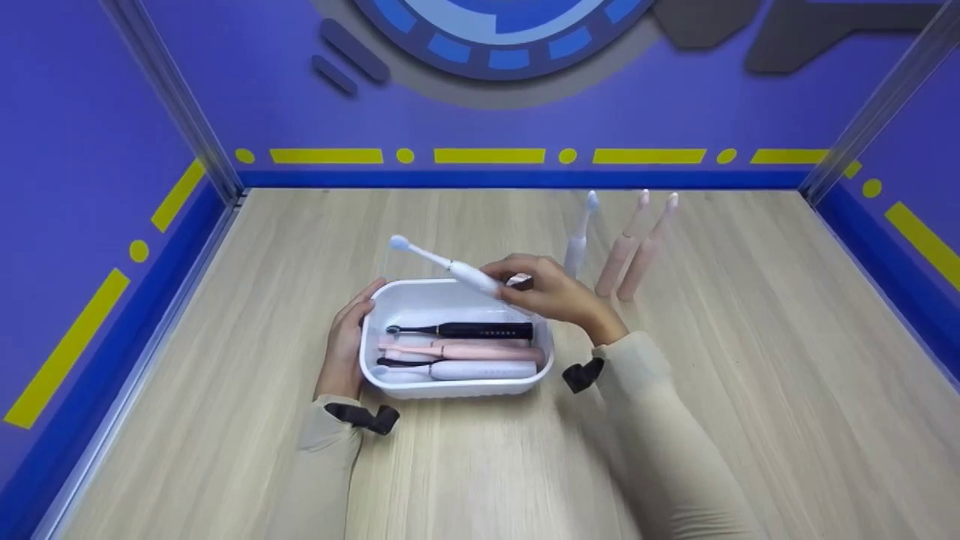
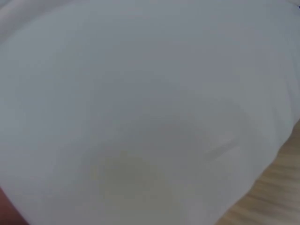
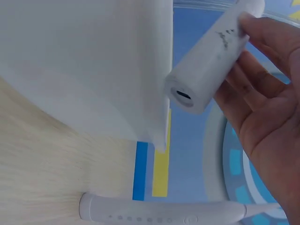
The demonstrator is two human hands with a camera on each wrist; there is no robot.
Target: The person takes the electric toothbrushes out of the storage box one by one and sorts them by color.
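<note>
Blue-purple wall panels (image 1: 525, 124) with yellow dashes box in my wood-look table (image 1: 225, 450). My right hand (image 1: 551, 289) is pinching a white electric toothbrush (image 1: 474, 277) by its handle, tilted above the far side of the white bin (image 1: 456, 390), head end off to the left. My left hand (image 1: 345, 349) is against the bin's left end; can't tell if it's actually pinching the rim.

What worries me: it's a smooth, round handle, so a loose pinch could let it swivel or drop onto the black brush (image 1: 487, 330), pink brush (image 1: 491, 352) and pale brush (image 1: 484, 370) lying inside. The base could also clip the rim. And there's a standing white brush (image 1: 576, 255) plus two standing pink brushes (image 1: 615, 262) just past my right hand. Tall things on small bases, so one careless swing could probably topple them like dominoes.
</note>
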